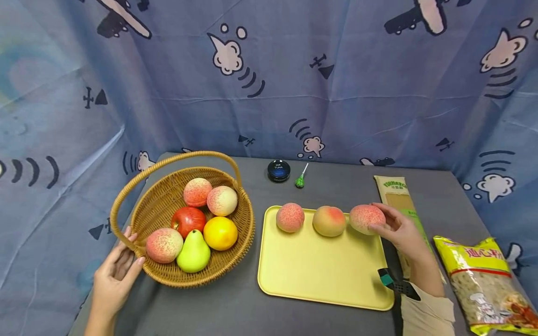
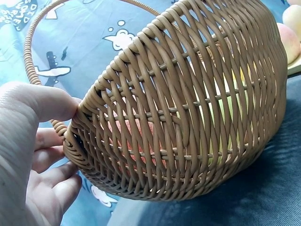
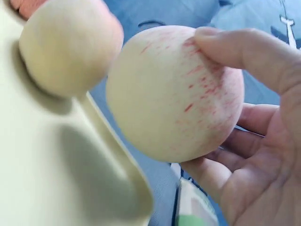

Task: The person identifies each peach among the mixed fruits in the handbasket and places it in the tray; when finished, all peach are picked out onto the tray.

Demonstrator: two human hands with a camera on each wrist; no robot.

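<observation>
My left hand [image 1: 113, 270] grips the rim of a wicker basket [image 1: 241, 249] at the foot of its arched handle. Thumb and fingers pinch the woven edge in the left wrist view, where the basket looks tilted. Inside lie three peaches, among them a pale one [image 1: 222, 200], plus a red apple [image 1: 188, 221], an orange [image 1: 220, 233] and a green pear [image 1: 194, 252]. With my right hand [image 1: 403, 231] I hold a speckled peach [image 3: 171, 94] over the back right corner of a yellow tray [image 1: 323, 275]. Two more peaches sit along the tray's back edge, one beside the held peach [image 1: 329, 221].
Behind the tray are a dark round tin [image 1: 279, 171] and a green lollipop [image 1: 300, 181]. A long noodle packet [image 1: 397, 196] lies under my right forearm, and a yellow pasta bag [image 1: 483, 280] is at far right. A patterned blue curtain [image 1: 269, 107] encloses the table.
</observation>
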